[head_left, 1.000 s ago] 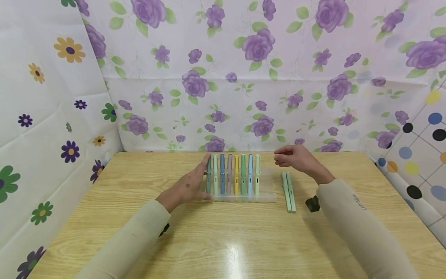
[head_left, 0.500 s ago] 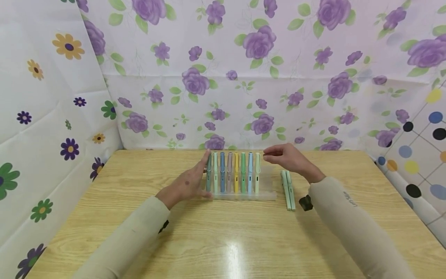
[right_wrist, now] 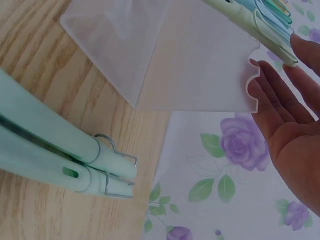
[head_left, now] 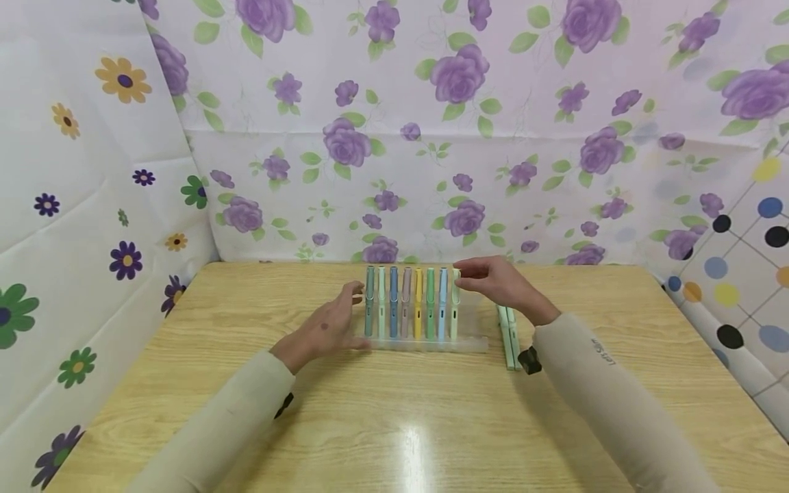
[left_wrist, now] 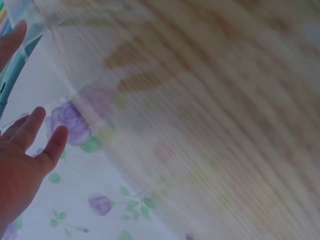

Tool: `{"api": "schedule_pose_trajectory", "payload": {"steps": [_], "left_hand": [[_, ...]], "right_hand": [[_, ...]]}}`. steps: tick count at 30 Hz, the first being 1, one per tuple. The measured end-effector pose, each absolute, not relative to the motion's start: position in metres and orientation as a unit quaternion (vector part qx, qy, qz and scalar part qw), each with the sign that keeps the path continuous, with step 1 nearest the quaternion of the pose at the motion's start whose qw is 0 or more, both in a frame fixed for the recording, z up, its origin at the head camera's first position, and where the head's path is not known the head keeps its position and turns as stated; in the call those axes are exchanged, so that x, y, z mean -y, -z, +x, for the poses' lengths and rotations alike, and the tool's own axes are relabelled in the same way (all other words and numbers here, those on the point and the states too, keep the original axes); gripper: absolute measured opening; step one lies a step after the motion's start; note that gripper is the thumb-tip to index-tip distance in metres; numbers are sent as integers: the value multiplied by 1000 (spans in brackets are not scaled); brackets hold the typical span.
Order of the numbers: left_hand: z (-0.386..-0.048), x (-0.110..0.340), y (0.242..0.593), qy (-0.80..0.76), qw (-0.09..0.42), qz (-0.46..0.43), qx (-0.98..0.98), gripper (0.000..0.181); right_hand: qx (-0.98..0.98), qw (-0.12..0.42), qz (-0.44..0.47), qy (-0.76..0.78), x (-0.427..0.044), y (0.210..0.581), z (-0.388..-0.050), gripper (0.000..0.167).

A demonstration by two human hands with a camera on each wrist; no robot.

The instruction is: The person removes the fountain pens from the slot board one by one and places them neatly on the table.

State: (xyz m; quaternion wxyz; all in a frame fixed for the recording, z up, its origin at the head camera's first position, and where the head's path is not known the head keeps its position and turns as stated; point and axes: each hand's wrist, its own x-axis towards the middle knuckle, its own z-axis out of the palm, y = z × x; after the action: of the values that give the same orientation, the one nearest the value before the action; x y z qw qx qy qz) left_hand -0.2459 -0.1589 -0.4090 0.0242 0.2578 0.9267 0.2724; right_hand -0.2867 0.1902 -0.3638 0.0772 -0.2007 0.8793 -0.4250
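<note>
A clear plastic pen stand (head_left: 471, 344) on the table holds a row of several coloured pens, with a dark green pen (head_left: 369, 301) at the left end and a pale yellow-green pen (head_left: 455, 316) at the right end. My left hand (head_left: 327, 327) is at the stand's left end, thumb near its front lip, fingers spread in the left wrist view. At the right end my right hand (head_left: 496, 282) has thumb and index finger on either side of the pale pen's capped end; in the right wrist view the index fingertip touches it, and the thumb's contact is unclear.
Two pale mint pens (right_wrist: 70, 165) lie side by side on the wooden table (head_left: 370, 418), right of the stand and partly under my right wrist. A flowered cloth (head_left: 394, 171) hangs behind the table, with other patterned cloths at both sides.
My right hand has moved left, from beyond the stand to the cap of the rightmost pen. My left fingers have come down and away from the dark green pen's top.
</note>
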Motion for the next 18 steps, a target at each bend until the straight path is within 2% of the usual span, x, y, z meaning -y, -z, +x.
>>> {"api": "schedule_pose_trajectory", "payload": {"steps": [11, 18], "left_hand": [[-251, 159, 406, -280, 24, 265, -922, 100], [-249, 162, 410, -274, 34, 257, -926, 100]], "right_hand": [[-867, 61, -176, 461, -189, 366, -285, 39], [-845, 68, -192, 494, -195, 361, -285, 37]]}}
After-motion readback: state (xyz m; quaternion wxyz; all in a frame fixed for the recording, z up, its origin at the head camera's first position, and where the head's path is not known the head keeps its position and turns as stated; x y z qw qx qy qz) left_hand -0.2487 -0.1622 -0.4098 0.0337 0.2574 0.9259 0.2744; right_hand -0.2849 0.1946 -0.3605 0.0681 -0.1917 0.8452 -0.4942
